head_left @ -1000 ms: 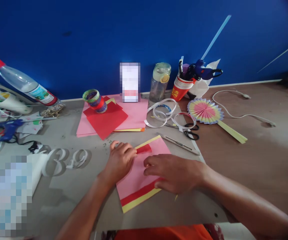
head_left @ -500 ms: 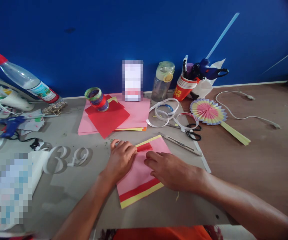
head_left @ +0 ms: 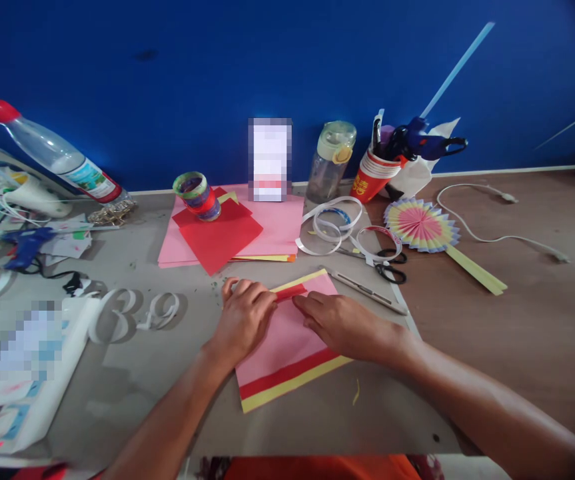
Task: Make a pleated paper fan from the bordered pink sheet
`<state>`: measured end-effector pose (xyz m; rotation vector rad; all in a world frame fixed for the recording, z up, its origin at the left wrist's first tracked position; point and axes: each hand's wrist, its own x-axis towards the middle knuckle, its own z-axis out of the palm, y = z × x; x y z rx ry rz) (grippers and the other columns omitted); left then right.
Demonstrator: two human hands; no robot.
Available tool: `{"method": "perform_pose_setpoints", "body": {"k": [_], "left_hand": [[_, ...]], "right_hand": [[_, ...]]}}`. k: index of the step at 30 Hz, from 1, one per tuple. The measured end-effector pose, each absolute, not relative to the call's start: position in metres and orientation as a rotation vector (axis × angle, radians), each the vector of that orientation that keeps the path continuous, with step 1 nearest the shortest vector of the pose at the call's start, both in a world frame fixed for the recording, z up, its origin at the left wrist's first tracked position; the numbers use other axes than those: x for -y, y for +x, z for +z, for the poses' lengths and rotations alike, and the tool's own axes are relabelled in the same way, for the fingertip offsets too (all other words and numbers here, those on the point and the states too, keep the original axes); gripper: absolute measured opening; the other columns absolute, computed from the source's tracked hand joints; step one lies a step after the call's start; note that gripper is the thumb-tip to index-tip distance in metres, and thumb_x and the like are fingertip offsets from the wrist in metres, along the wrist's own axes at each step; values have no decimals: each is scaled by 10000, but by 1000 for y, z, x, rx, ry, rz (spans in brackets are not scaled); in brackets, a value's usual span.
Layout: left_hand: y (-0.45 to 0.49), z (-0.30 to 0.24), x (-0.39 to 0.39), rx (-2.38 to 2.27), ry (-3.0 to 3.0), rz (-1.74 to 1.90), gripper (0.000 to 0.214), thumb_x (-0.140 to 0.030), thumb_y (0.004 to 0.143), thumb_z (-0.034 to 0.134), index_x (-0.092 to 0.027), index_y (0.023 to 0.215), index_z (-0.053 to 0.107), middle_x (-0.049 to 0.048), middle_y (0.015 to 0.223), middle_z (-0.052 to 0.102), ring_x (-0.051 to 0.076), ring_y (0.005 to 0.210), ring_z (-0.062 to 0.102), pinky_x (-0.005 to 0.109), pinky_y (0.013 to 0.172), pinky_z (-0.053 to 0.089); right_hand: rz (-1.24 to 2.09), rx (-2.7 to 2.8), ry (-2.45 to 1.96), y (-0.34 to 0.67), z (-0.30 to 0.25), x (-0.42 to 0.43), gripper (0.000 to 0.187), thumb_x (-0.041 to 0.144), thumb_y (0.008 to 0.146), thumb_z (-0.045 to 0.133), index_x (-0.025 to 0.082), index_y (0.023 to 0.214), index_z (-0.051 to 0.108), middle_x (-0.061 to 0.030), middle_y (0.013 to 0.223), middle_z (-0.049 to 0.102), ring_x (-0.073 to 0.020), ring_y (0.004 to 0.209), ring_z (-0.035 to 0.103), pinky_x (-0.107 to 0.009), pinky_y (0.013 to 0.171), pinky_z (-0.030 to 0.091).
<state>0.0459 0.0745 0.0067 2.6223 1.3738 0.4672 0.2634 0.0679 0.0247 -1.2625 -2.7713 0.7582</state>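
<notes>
A pink sheet of paper (head_left: 287, 340) lies at a slant in front of me, with red and yellow bands along its near edge. Along its far edge runs a red paper strip (head_left: 292, 292), with a yellow margin beyond. My left hand (head_left: 247, 312) is closed at the strip's left end, fingers curled and fingertips on the paper. From the right, my right hand (head_left: 340, 323) presses its bunched fingertips down at the strip's lower edge. The fingers hide parts of the strip. Just beyond the right hand lies a slim utility knife (head_left: 367, 292).
Red squares (head_left: 222, 237) and a painted cup (head_left: 200, 198) rest on stacked pink paper (head_left: 177, 250). Scissors (head_left: 391, 267), paper loops (head_left: 327, 230), a paper fan (head_left: 421, 225) and a bottle (head_left: 331, 163) stand or lie to the right. A glue gun (head_left: 27, 247) lies left.
My right hand has moved up the sheet to the strip's lower edge. My left hand stays at the strip's left end. The whole view has shifted slightly.
</notes>
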Motion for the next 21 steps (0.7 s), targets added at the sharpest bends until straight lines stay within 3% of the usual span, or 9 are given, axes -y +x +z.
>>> {"method": "perform_pose_setpoints", "body": {"k": [13,21], "left_hand": [[45,5,-74,-1430,2619,526,149,-195,899,485,-220,934,627,23,782,658,195,826,554,429,932,282],[47,3,-71,-1470,2630,555,201,-149,874,499,-226,1031,599,16,798,681,198,842,588,435,964,261]], "right_hand": [[833,2686,-1223,264,19,-73,346,172,907,459,94,1237,531,-161,1083,652,-252,944,634,-368,804,497],[929,2613,-1128,267,20,-76,373,185,912,450,122,1269,534,-132,1132,657,-234,1016,622,-346,888,472]]}}
